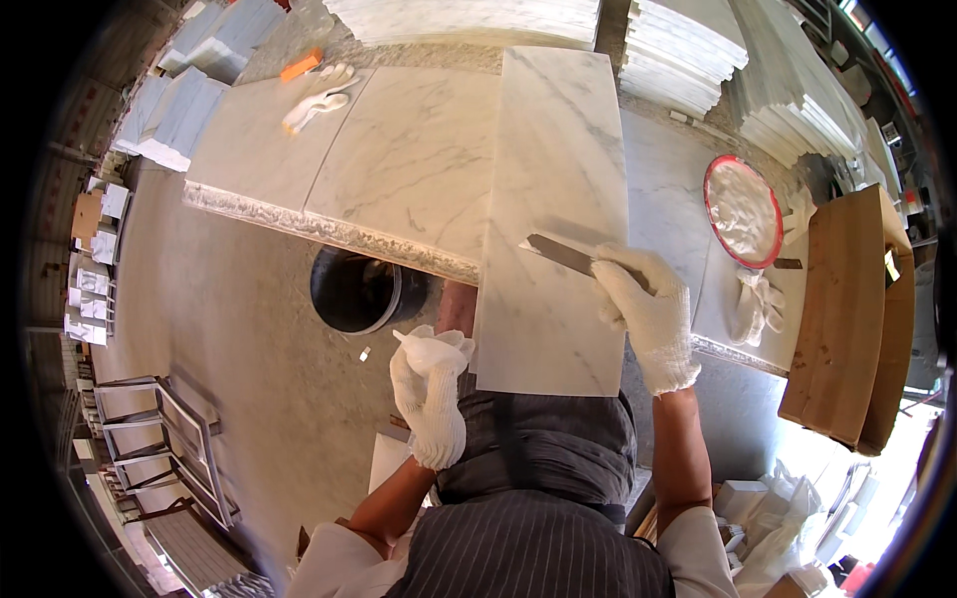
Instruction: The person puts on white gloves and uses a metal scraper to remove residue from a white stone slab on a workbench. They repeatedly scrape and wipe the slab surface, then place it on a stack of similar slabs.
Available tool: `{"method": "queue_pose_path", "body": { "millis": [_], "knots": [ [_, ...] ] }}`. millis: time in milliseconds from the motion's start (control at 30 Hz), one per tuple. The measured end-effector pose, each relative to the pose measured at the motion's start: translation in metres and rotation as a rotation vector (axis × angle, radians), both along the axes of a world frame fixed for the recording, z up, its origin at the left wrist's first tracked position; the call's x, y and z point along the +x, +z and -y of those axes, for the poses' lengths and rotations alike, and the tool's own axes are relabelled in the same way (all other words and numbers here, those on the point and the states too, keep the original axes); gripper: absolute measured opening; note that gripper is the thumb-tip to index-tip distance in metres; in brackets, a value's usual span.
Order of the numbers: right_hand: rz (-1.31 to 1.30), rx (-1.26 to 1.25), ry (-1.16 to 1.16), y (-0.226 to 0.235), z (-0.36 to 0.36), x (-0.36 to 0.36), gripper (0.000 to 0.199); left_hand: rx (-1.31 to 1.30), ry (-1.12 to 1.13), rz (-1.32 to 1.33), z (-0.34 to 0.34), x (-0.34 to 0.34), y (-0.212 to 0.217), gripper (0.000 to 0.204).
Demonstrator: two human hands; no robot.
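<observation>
A long white marble slab with grey veins lies across the table in front of me, its near end reaching my lap. Over its middle, my right hand, in a white knitted glove, is closed around a flat metal scraper blade. White paste shows at the blade's tip, which is at or just above the slab. To the slab's left, my gloved left hand is raised and closed on a soft white wad; whether it is cloth or plastic I cannot tell.
A red-rimmed tub of white paste, spare gloves and a cardboard box are to the right. More gloves and an orange block lie far left. A black bucket stands below the table edge. Slab stacks rise behind.
</observation>
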State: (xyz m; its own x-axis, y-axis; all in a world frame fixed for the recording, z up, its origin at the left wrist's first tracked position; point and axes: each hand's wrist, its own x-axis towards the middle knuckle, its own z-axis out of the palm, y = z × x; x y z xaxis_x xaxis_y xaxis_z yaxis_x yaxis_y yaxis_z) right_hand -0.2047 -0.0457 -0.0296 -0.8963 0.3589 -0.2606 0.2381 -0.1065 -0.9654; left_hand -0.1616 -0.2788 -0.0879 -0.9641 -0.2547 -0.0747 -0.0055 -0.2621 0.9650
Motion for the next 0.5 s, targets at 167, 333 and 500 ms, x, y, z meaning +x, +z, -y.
{"method": "queue_pose_path", "body": {
  "millis": [167,333,500],
  "knots": [
    [-0.122,0.237,0.010,-0.011,0.010,-0.006,0.020,0.038,-0.066,0.023,0.004,-0.003,0.007,0.047],
    [-0.097,0.264,-0.003,-0.008,0.011,-0.004,0.019,0.023,-0.077,0.025,0.008,-0.004,0.006,0.045],
    [0.011,0.200,0.021,0.001,0.009,0.002,0.019,0.006,-0.086,-0.005,0.008,-0.004,0.007,0.045]
  ]
}}
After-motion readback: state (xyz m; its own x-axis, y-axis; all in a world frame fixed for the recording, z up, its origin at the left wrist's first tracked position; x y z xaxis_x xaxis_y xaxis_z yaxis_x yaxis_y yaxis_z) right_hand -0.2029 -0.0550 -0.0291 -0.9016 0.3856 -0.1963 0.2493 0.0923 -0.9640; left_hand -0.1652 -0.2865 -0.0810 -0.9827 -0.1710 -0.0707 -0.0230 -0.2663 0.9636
